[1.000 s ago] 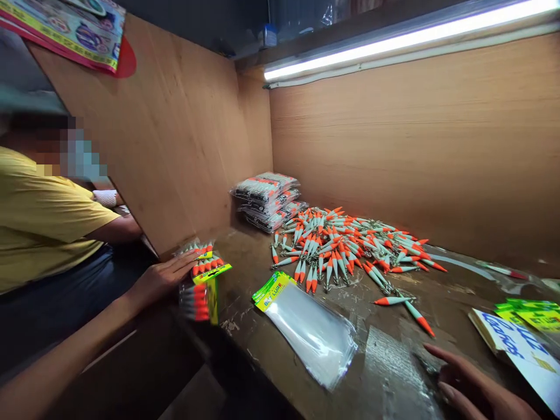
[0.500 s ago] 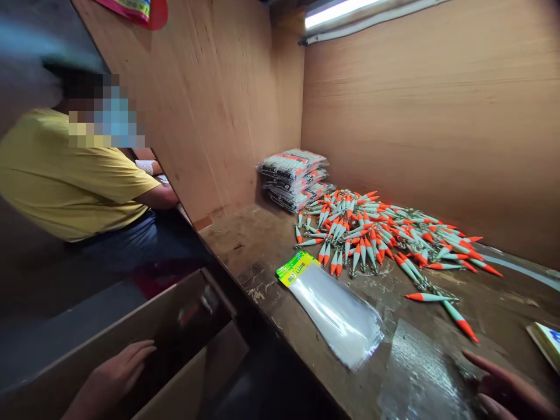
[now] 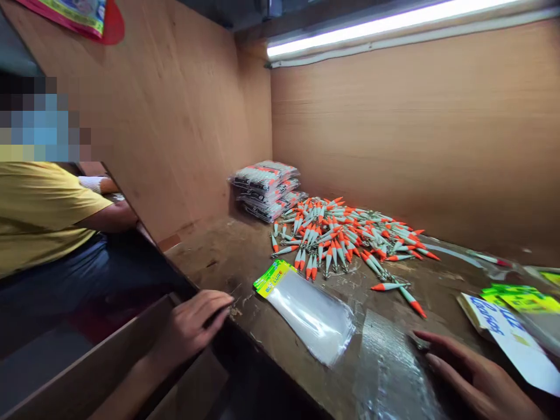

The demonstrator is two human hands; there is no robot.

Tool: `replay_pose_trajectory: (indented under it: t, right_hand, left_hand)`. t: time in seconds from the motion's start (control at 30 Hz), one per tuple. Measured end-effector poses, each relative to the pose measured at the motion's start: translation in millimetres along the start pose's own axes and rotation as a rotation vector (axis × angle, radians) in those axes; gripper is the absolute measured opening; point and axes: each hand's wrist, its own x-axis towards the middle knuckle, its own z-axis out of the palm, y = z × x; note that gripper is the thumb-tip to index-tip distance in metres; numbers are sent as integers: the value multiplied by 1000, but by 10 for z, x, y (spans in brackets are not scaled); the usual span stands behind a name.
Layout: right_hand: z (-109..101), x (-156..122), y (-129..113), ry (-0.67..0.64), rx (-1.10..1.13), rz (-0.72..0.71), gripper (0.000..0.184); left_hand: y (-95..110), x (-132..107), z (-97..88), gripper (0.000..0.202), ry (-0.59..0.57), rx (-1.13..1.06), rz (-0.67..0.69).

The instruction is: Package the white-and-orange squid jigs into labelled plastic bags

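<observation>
My left hand [image 3: 196, 321] is at the table's front edge, above a cardboard box [image 3: 109, 364]. Its fingers bend loosely, apart from the thumb, with nothing visible in them. Over a clear plastic sheet [image 3: 385, 356] my right hand [image 3: 472, 370] is open, thumb and forefinger apart. A small dark bit by its fingertips is too unclear to name. Between the hands lies a stack of clear packaging bags [image 3: 308, 315] with green and yellow headers. Behind it spreads a pile of orange-and-white fishing lures [image 3: 332, 230] with metal hooks; a few lie closer to the right hand.
Packed bags of lures [image 3: 266, 184] are stacked in the back corner. On the right are a card with blue writing [image 3: 507, 332] and more green-and-yellow bags [image 3: 525, 298]. Wooden panels [image 3: 411, 128] enclose the table. A co-worker in a yellow shirt [image 3: 44, 216] sits at left.
My left hand has risen from inside the cardboard box to the table's edge. My view has turned right, bringing the card and further bags into sight. The right hand remains over the plastic sheet.
</observation>
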Motion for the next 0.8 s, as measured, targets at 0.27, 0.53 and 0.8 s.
replay_pose_trajectory:
  t: [0.27, 0.53, 0.8]
  right_hand:
    - [-440, 273, -192, 69, -133, 34, 38]
    - [-842, 133, 331, 163, -636, 432, 64]
    - [-699, 355, -319, -136, 327, 188, 42]
  left_hand:
    - [1461, 2068, 348, 16, -212, -217, 598]
    - [2100, 2490, 1025, 25, -132, -290, 691]
    - [2087, 2304, 1123, 93, -30, -225, 630]
